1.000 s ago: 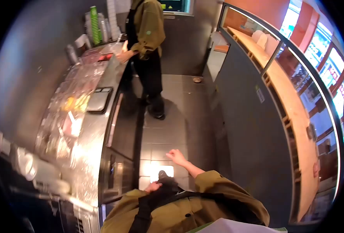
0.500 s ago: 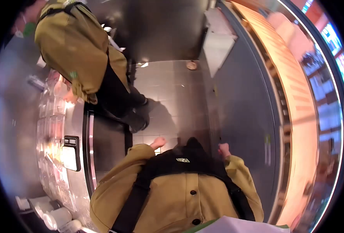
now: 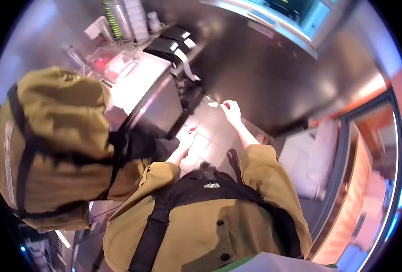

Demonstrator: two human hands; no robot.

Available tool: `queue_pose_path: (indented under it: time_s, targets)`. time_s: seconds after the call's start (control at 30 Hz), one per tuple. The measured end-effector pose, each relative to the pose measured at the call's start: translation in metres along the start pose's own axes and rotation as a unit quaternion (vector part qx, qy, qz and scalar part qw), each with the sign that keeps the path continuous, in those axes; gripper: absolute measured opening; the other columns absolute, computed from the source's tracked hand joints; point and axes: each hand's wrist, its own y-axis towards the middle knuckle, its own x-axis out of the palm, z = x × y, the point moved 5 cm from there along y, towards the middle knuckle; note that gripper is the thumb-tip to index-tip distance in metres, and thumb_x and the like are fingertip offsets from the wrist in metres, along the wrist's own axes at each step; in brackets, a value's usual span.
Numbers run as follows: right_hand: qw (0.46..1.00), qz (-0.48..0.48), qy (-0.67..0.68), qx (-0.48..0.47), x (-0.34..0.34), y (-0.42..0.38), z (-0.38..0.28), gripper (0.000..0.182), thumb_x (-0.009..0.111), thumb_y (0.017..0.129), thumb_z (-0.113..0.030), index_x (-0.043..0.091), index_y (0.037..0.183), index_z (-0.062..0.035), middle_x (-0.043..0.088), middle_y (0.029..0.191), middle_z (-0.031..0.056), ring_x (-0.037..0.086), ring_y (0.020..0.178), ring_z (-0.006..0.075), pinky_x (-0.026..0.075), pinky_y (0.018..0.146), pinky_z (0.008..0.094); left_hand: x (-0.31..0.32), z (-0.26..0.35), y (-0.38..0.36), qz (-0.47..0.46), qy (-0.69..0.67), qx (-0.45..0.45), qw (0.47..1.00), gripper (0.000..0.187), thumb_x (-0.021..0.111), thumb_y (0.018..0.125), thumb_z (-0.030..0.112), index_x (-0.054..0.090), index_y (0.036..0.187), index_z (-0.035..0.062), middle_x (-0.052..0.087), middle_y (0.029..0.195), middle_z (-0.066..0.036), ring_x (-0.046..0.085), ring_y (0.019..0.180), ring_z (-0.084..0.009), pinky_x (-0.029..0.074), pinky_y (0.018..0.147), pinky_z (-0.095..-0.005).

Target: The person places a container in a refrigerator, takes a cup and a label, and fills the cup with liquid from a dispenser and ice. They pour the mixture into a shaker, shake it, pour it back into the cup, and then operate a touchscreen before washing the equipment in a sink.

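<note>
In front of my apron, my left hand (image 3: pixel 188 136) hangs low over the tiled floor, its fingers curled; anything inside them is too small to make out. My right hand (image 3: pixel 230 109) reaches further forward with bent fingers, and whether they pinch something is unclear. Just left of its fingertips a small white scrap (image 3: pixel 213 104) shows, apparently on the floor. Ahead and to the left, two black label printers (image 3: pixel 168 45) stand on a counter, with a white paper strip (image 3: pixel 186 63) hanging from one.
A co-worker (image 3: pixel 65 136) in an olive shirt with black straps stands close on my left. Beyond them is a metal counter (image 3: pixel 139 81) with clear containers and stacked cups (image 3: pixel 135 20). A dark metal wall (image 3: pixel 255 68) stands ahead; a wooden ledge (image 3: pixel 346 204) runs along the right.
My view has turned and moved forward to the counter's end. My right arm has stretched forward. The co-worker now appears nearer, on my left, and the printers have come into view.
</note>
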Motion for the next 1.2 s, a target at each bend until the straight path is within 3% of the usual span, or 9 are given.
queue_pose_path:
  time_s: [0.17, 0.5, 0.6, 0.67, 0.77, 0.9, 0.97, 1.07, 1.2]
  targets:
    - [0.993, 0.028, 0.026, -0.108, 0.069, 0.168, -0.036, 0.014, 0.060, 0.076, -0.023, 0.058, 0.083, -0.0111, 0.053, 0.086, 0.0083, 0.055, 0.082, 0.0249, 0.045, 0.069, 0.0365, -0.063, 0.192, 0.114, 0.050, 0.099, 0.208, 0.972, 0.023, 0.052, 0.082, 0.008, 0.057, 0.102, 0.0011, 0.059, 0.095, -0.007, 0.054, 0.090, -0.0140, 0.042, 0.081, -0.0256]
    - [0.888, -0.112, -0.011, -0.446, 0.219, 0.378, -0.090, 0.013, 0.053, 0.069, -0.015, 0.055, 0.078, -0.0059, 0.050, 0.079, 0.0094, 0.051, 0.075, 0.0257, 0.043, 0.068, 0.0361, -0.191, 0.357, 0.427, 0.173, 0.255, 0.216, 0.926, 0.025, 0.050, 0.084, 0.017, 0.057, 0.103, 0.0026, 0.062, 0.091, -0.008, 0.058, 0.083, -0.0141, 0.045, 0.074, -0.0251]
    - [0.904, -0.125, 0.069, -0.403, 0.258, 0.393, -0.063, 0.009, 0.056, 0.071, -0.012, 0.052, 0.077, -0.0056, 0.050, 0.076, 0.0103, 0.049, 0.073, 0.0270, 0.040, 0.067, 0.0386, -0.212, 0.408, 0.497, 0.204, 0.353, 0.305, 0.861, 0.023, 0.050, 0.080, 0.009, 0.058, 0.100, 0.0024, 0.059, 0.092, -0.011, 0.059, 0.083, -0.0202, 0.047, 0.072, -0.0281]
    - [0.850, -0.167, 0.057, -0.497, 0.249, 0.393, -0.071, 0.016, 0.057, 0.071, -0.016, 0.056, 0.083, -0.0066, 0.052, 0.086, 0.0091, 0.050, 0.080, 0.0256, 0.039, 0.077, 0.0401, -0.217, 0.442, 0.513, 0.210, 0.399, 0.354, 0.820, 0.022, 0.052, 0.077, -0.002, 0.058, 0.098, 0.0023, 0.058, 0.091, -0.007, 0.058, 0.086, -0.0172, 0.046, 0.073, -0.0266]
    - [0.850, -0.144, 0.068, -0.502, 0.251, 0.396, -0.070, 0.020, 0.059, 0.068, -0.016, 0.057, 0.086, -0.0075, 0.053, 0.089, 0.0078, 0.052, 0.086, 0.0232, 0.037, 0.081, 0.0412, -0.242, 0.503, 0.476, 0.392, 0.434, 0.564, 0.583, 0.018, 0.054, 0.072, -0.004, 0.057, 0.090, 0.0006, 0.056, 0.086, -0.010, 0.053, 0.070, -0.0169, 0.045, 0.067, -0.0272]
    - [0.853, -0.159, 0.078, -0.491, 0.254, 0.401, -0.072, 0.018, 0.061, 0.067, -0.014, 0.057, 0.084, -0.0096, 0.053, 0.081, 0.0042, 0.052, 0.080, 0.0195, 0.036, 0.078, 0.0383, -0.392, 0.543, 0.475, 0.709, 0.164, 0.472, 0.498, 0.021, 0.057, 0.074, 0.007, 0.058, 0.095, 0.0018, 0.057, 0.087, -0.009, 0.052, 0.071, -0.0169, 0.045, 0.068, -0.0280]
    - [0.844, -0.186, 0.066, -0.499, 0.257, 0.402, -0.073, 0.017, 0.061, 0.065, -0.012, 0.056, 0.082, -0.0094, 0.052, 0.077, 0.0040, 0.051, 0.076, 0.0198, 0.035, 0.077, 0.0378, -0.436, 0.560, 0.505, 0.632, 0.295, 0.247, 0.673, 0.040, 0.061, 0.070, 0.020, 0.055, 0.106, 0.0042, 0.060, 0.096, -0.016, 0.057, 0.090, -0.0204, 0.044, 0.077, -0.0296]
    - [0.842, -0.182, 0.062, -0.504, 0.252, 0.401, -0.080, 0.016, 0.058, 0.064, -0.008, 0.055, 0.080, -0.0093, 0.051, 0.075, 0.0033, 0.050, 0.074, 0.0193, 0.035, 0.076, 0.0374, -0.550, 0.523, 0.587, 0.461, 0.418, 0.185, 0.761, 0.060, 0.062, 0.066, 0.035, 0.049, 0.118, 0.0073, 0.058, 0.108, -0.015, 0.055, 0.102, -0.0248, 0.042, 0.085, -0.0335]
    - [0.850, -0.187, 0.050, -0.490, 0.252, 0.400, -0.081, 0.012, 0.057, 0.067, -0.008, 0.054, 0.079, -0.0093, 0.051, 0.076, 0.0033, 0.050, 0.075, 0.0193, 0.034, 0.076, 0.0370, -0.556, 0.533, 0.617, 0.334, 0.405, 0.070, 0.848, 0.064, 0.063, 0.065, 0.041, 0.049, 0.118, 0.0079, 0.056, 0.112, -0.014, 0.053, 0.105, -0.0267, 0.041, 0.088, -0.0352]
